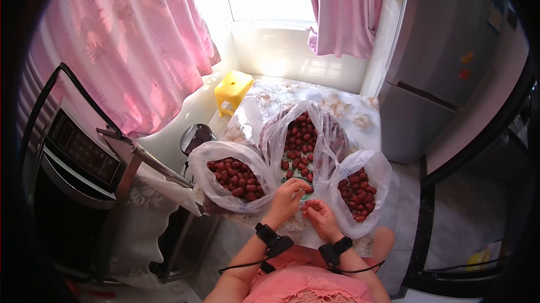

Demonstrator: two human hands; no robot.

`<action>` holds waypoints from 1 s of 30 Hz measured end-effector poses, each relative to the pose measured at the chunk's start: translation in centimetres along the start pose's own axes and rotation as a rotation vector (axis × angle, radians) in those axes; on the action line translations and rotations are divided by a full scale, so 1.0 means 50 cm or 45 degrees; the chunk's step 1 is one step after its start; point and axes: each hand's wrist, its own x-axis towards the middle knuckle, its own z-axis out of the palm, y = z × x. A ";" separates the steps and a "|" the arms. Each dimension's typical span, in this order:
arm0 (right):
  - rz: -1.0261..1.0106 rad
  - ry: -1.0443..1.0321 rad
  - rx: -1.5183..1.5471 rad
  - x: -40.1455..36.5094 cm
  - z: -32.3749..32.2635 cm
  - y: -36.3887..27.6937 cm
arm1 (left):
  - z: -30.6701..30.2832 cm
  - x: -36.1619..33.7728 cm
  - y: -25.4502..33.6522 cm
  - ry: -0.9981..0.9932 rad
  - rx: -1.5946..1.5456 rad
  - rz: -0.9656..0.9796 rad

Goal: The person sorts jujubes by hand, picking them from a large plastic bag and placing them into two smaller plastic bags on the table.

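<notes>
Three clear plastic bags of dark red fruit stand on a table with a flowered cloth (363, 121). The middle bag (274, 134) lies open toward me, with loose red fruit (301, 162) at its mouth. To the left is a full bag (202, 159), to the right another (382, 171). My left hand (288, 197) is at the mouth of the middle bag, its fingers pinched on something too small to make out. Just right of it and lower, my right hand (322, 216) has its fingers curled together near a red fruit; what it holds is unclear.
A yellow stool (233, 89) stands behind the table's left corner. A dark round object (197, 137) is beside the left bag. An oven-like appliance (81, 162) is at the left, a grey fridge (427, 67) at the right. Pink curtains (135, 39) hang by the window.
</notes>
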 end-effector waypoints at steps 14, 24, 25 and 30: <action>-0.005 -0.005 0.063 0.002 -0.004 0.010 | 0.032 -0.020 -0.059 0.064 -0.336 -0.171; -0.001 -0.007 0.061 0.001 -0.005 0.010 | 0.033 -0.048 -0.043 0.074 -0.900 -0.306; -0.001 -0.008 0.063 0.002 -0.007 0.012 | 0.034 -0.050 -0.046 0.063 -0.927 -0.314; -0.004 -0.012 0.065 0.002 -0.005 0.010 | 0.039 -0.058 -0.039 0.107 -0.960 -0.430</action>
